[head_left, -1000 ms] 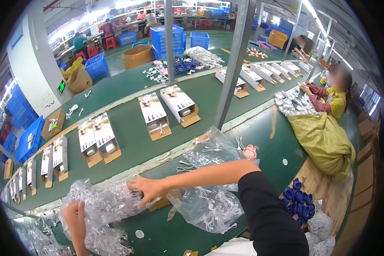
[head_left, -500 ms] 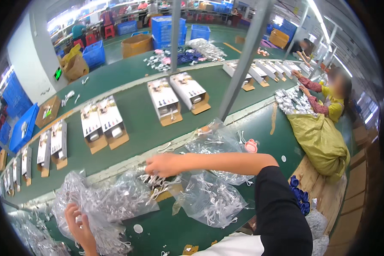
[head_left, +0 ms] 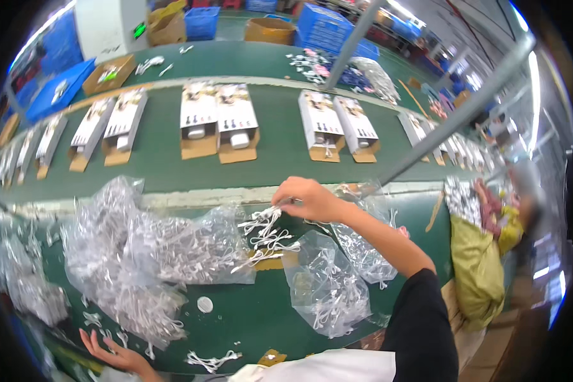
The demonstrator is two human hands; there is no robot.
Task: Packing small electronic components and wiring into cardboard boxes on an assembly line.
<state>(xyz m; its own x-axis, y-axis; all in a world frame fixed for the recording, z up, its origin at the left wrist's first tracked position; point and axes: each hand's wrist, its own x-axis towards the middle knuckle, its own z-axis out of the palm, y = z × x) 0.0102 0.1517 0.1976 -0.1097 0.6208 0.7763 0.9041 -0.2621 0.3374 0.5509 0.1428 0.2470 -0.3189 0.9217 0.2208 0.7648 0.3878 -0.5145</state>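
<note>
My right hand (head_left: pixel 309 198) is closed, its fingertips pinched on a bunch of looped white cables (head_left: pixel 264 219) beside the conveyor's near edge. More tied cables lie just below it. Lower left, my left hand (head_left: pixel 118 358) is open with fingers spread, holding nothing, close to a few loose cables (head_left: pixel 108 336). Clear plastic bags full of white cables (head_left: pixel 197 251) lie between my hands. Another clear bag of cables (head_left: pixel 331 286) sits under my right forearm, with one more partly hidden behind that forearm.
Open white boxes (head_left: pixel 239 114) with brown flaps stand in pairs on the green conveyor (head_left: pixel 280 137). A grey metal post (head_left: pixel 439 127) slants across the right side. A yellow-green sack (head_left: pixel 474 274) stands at right, by a co-worker's sleeve (head_left: pixel 490 210). A tied cable (head_left: pixel 211 361) lies near me.
The view has swung left and down. My left hand has come away from the plastic bag toward the near edge. Cables now show spread out below my right hand's fingers.
</note>
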